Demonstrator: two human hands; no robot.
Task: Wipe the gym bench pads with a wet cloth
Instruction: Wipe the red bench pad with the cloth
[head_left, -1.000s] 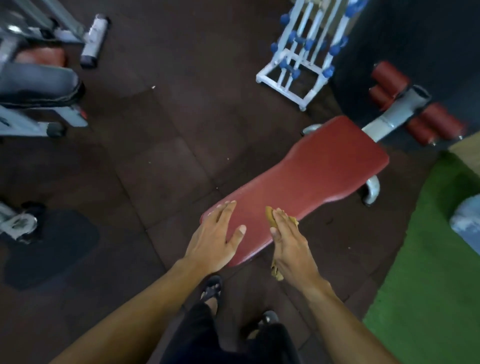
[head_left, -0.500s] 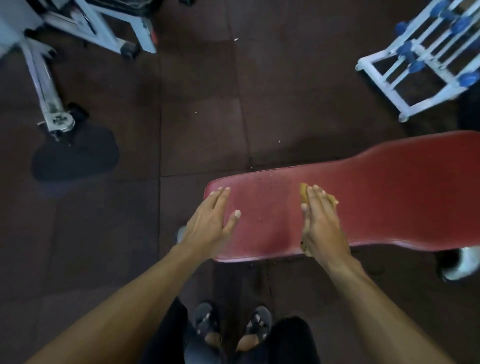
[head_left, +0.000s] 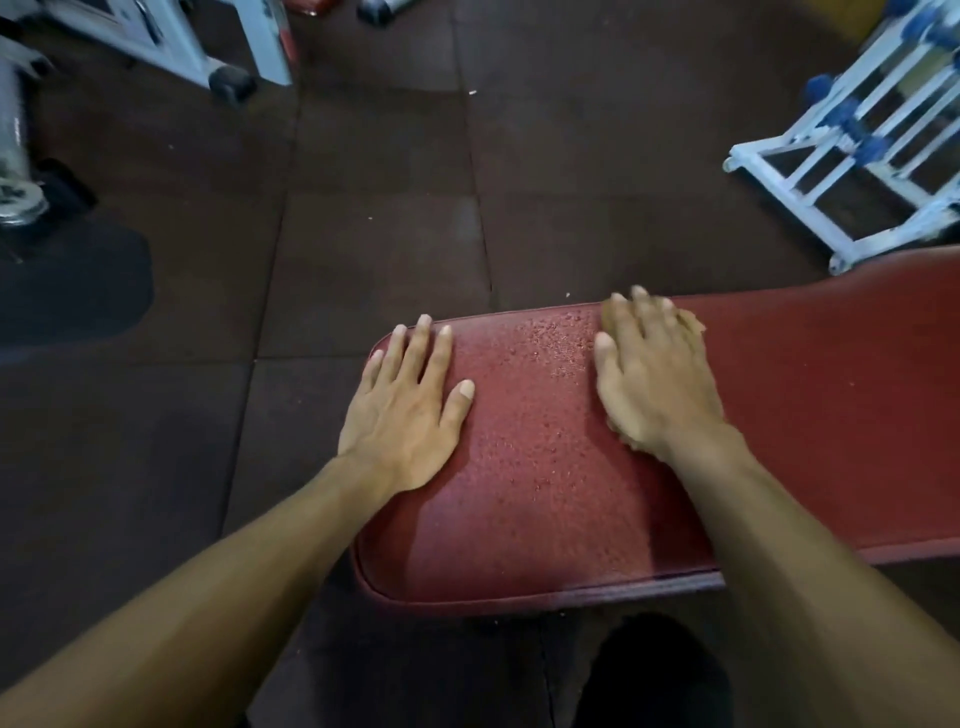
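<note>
Red bench pad (head_left: 545, 493) under flat hands: left (head_left: 402, 410), right (head_left: 652, 374).

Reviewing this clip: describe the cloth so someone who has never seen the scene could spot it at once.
Find the long red bench pad across the lower middle of the view. The right hand lies flat on its top, and the cloth is the crumpled tan material poking out from under its fingers and wrist. Nothing lies under the left hand.

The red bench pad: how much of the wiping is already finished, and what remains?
Done: the red pad shows water droplets between the hands. In hand: the right hand presses the cloth flat; the left hand rests on the pad's end. Left: the stretch toward the right looks dry.
</note>
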